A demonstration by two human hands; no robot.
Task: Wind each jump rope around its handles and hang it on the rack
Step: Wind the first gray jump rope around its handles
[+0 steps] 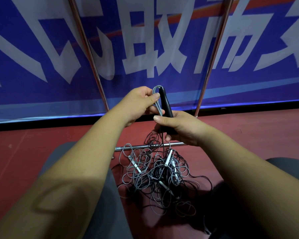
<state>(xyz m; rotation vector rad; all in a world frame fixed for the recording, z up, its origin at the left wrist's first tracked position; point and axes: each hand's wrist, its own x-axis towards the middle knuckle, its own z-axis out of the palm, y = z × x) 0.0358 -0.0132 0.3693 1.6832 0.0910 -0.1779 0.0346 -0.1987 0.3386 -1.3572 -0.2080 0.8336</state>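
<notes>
In the middle of the frame the right hand (178, 126) is closed around the lower part of a black handle (165, 102), which stands nearly upright with its thin end up. The left hand (140, 102), just to the left of it, pinches the grey cord (158, 107) between thumb and fingers, where the cord makes a narrow loop beside the top of the handle. Below the hands, in the lower centre, the other jump ropes lie on the red floor (41, 144) as one tangled pile (155, 173) of grey and black cords, with some white handles (168, 157) inside it. The held cord seems to go down into this pile. The rack is behind: two shiny poles (93, 66) rise to the top of the frame in front of a blue banner (41, 49), and a low bar (140, 146) lies across just above the pile. I judge the cord to be thin, light and very limp, and also smooth, so it can slip and spring open if it is not kept under tension. The handle is stiff and gives the sure grip, so it is better to hold it at the thick lower part and to guide the cord close to the handle. Pulling hard may tighten the knots in the pile.
</notes>
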